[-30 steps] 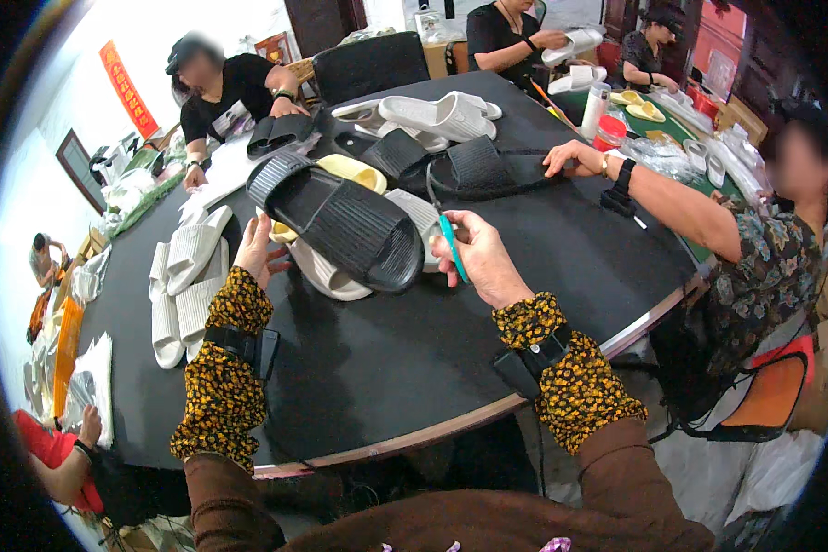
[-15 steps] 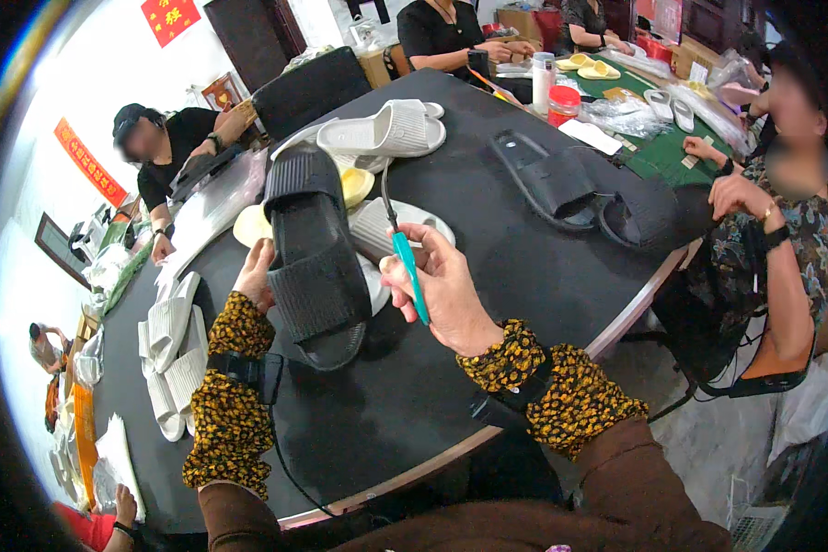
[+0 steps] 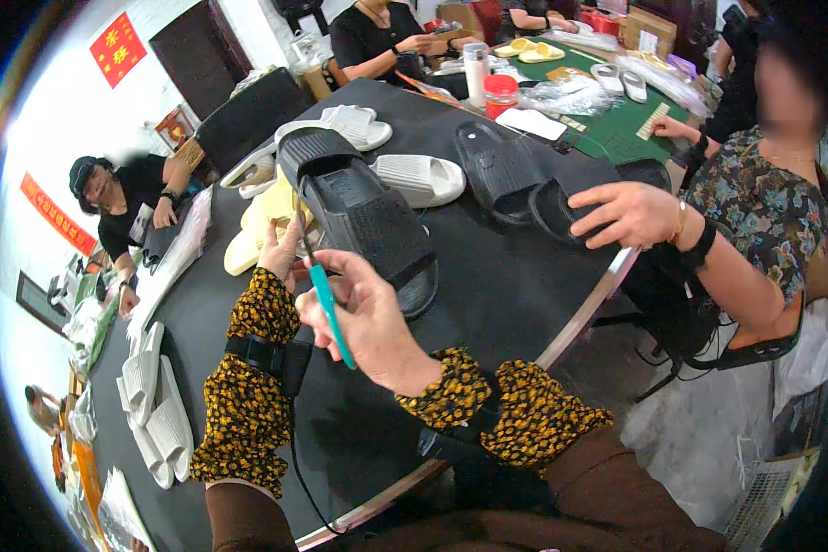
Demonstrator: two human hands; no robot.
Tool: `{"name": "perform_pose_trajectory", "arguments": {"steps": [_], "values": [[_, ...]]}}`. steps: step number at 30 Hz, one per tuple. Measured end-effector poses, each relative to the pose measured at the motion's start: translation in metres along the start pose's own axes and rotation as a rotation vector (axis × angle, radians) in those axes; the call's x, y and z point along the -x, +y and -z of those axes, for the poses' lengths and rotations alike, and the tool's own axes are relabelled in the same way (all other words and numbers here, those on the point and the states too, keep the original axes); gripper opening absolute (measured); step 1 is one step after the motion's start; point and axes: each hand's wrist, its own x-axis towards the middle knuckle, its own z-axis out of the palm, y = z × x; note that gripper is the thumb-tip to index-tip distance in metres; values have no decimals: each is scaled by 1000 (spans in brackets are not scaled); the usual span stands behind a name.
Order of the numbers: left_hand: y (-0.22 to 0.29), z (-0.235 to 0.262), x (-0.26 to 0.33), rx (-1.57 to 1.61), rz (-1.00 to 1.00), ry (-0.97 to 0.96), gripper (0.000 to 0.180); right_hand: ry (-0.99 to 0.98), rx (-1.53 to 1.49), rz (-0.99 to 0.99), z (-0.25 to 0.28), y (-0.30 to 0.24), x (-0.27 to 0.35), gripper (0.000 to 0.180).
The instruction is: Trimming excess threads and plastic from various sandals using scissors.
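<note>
My left hand [image 3: 278, 247] grips the left edge of a black ribbed slide sandal [image 3: 363, 225], which is tilted above the table. Its fingers are partly hidden. A second black sole [image 3: 420, 293] shows under its near end. My right hand [image 3: 363, 317] is closed on a slim tool [image 3: 329, 313] with a teal handle and a narrow metal tip; its exact kind is unclear. That tip lies along the sandal's left edge, close to my left fingers. Pale yellow slides [image 3: 244, 247] sit behind my left hand, and light grey slides [image 3: 420, 179] lie beyond the black one.
A co-worker's hand [image 3: 630, 213] on the right touches another black slide [image 3: 552, 210] beside a black slide [image 3: 497, 170]. More light grey slides [image 3: 161, 405] lie at the left. A red-lidded jar [image 3: 500, 96] and a tumbler [image 3: 476, 75] stand far back. The table's edge [image 3: 584, 308] runs along the right.
The view has shifted. My right hand has brought the tool left, to the sandal's left edge beside my left hand. The sandal has turned, and the co-worker's hand has reached the black slides.
</note>
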Motion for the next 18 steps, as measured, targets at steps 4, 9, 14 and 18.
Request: {"name": "perform_pose_trajectory", "arguments": {"steps": [4,9,14,18], "values": [[18,-46,10,-113,-57,77,72,-26,-42,-11,5,-2,1,42],[26,-97,8,-41,31,78,66,18,-44,-9,9,-3,2,46],[19,-99,-9,4,21,51,102,35,-35,-29,4,2,-3,47],[27,-106,2,146,12,-46,58,27,-27,-55,2,12,-4,42]]}}
